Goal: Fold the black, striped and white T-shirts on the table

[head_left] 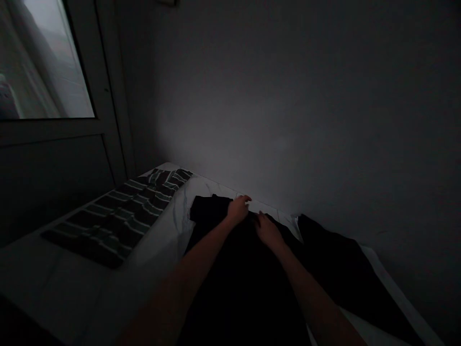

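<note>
A black garment, its exact kind lost in the dark, lies spread on a white marble-patterned surface. Its far left part sticks out sideways in a bunched piece. My left hand rests at the garment's far edge, with thumb and forefinger apart and pointing right. Just right of it, my right hand has its fingers closed on the far edge of the cloth. The fingertips are dim and partly hidden.
A dark striped cloth lies on the left of the surface. Another black cloth is at the right, along the grey wall. A door with a glass pane stands at the far left.
</note>
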`<move>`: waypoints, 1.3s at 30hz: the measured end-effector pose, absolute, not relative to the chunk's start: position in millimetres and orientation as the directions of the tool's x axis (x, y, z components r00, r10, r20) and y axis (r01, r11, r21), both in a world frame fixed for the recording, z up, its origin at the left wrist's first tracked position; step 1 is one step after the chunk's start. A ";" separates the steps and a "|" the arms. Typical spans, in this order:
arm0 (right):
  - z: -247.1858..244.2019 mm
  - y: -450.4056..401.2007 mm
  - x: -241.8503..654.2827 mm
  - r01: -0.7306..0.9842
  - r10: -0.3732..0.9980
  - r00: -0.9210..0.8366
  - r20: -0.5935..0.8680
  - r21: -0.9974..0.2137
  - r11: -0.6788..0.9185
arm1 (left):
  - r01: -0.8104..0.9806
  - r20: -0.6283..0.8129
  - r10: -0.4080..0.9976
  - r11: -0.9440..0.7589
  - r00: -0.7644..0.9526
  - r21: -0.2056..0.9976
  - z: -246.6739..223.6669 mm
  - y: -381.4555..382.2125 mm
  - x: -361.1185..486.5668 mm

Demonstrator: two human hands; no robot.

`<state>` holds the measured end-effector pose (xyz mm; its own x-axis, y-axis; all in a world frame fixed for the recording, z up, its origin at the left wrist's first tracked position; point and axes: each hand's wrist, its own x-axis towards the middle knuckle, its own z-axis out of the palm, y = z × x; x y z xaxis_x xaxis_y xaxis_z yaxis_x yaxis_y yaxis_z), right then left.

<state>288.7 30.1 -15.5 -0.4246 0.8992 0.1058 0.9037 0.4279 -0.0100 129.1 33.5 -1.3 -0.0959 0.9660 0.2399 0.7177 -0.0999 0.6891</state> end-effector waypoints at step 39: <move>-54.3 39.5 373.6 0.999 0.992 0.010 0.122 -0.033 -0.006 | 0.864 -0.036 0.911 0.402 -0.411 0.303 -7.5 -12.2 -66.4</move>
<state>373.6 39.5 -54.3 0.0097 0.9925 0.1222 0.9994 -0.0056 -0.0332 -66.4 -12.2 -7.5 -0.4109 0.9110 -0.0356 0.8642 0.4016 0.3031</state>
